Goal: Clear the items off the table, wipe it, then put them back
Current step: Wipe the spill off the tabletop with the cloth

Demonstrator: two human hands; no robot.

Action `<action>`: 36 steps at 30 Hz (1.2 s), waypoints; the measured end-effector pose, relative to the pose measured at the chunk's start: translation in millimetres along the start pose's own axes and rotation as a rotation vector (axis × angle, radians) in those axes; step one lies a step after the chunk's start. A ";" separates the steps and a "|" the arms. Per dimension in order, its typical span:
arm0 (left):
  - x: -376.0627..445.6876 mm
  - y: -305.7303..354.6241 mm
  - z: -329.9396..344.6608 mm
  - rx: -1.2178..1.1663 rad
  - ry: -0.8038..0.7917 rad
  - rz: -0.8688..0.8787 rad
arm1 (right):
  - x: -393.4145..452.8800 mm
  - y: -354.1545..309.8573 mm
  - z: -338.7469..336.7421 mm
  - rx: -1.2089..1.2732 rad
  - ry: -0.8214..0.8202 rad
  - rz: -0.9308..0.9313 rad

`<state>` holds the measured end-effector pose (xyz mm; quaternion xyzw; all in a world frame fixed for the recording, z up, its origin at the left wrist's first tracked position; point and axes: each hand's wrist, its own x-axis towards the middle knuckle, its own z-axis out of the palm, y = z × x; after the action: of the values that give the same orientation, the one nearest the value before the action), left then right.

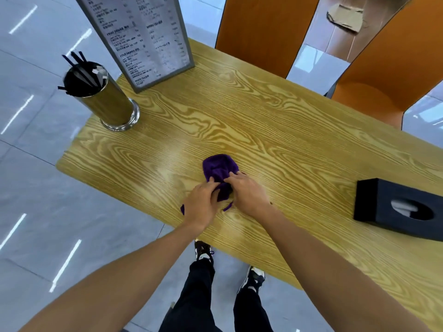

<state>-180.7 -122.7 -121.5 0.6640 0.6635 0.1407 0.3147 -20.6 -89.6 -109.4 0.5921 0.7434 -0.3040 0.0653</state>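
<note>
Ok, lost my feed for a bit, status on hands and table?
Left hand and right hand both gripping purple cloth on table. Straw holder, menu stand, black tissue box on it, uncleared.

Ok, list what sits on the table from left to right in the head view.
Straw holder → menu stand → purple cloth, with the left hand and right hand gripping it → black tissue box.
</note>
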 end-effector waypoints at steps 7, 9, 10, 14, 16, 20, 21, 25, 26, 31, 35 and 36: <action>10.8 42.2 20.0 -0.177 -0.149 -0.049 | -16.6 46.6 -42.8 -0.036 -0.097 0.053; 15.8 51.5 32.7 -0.204 -0.213 -0.032 | -25.9 65.7 -46.1 -0.015 -0.085 0.068; 17.2 56.1 38.1 -0.212 -0.241 -0.027 | -30.6 75.3 -46.0 0.004 -0.076 0.074; 7.8 75.2 56.8 -0.221 -0.290 0.025 | -59.8 107.5 -39.9 0.084 -0.031 0.092; -4.3 83.2 64.3 -0.255 -0.306 0.045 | -78.1 118.0 -33.1 0.107 0.003 0.084; -37.7 93.2 81.6 -0.276 -0.309 0.014 | -114.9 131.9 -10.1 0.176 0.017 0.091; -46.4 95.2 86.5 -0.260 -0.302 0.014 | -123.6 133.7 -5.7 0.182 0.024 0.091; -78.7 99.2 104.3 -0.129 -0.244 0.014 | -153.2 139.0 8.3 0.158 0.069 0.099; -85.0 100.2 107.4 -0.086 -0.214 0.031 | -158.5 139.2 10.7 0.153 0.088 0.099; -82.9 109.9 100.4 -0.008 -0.049 0.116 | -151.3 139.8 -1.4 0.165 0.108 0.064; -45.9 121.9 71.3 -0.108 0.023 0.103 | -132.1 129.2 -37.5 0.178 0.236 0.032; -36.2 125.9 63.7 -0.112 0.051 0.120 | -128.3 125.3 -46.8 0.203 0.269 0.029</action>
<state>-45.3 -162.6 -85.6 0.6801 0.6215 0.2132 0.3252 144.2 -158.4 -60.0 0.6417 0.7023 -0.2946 -0.0906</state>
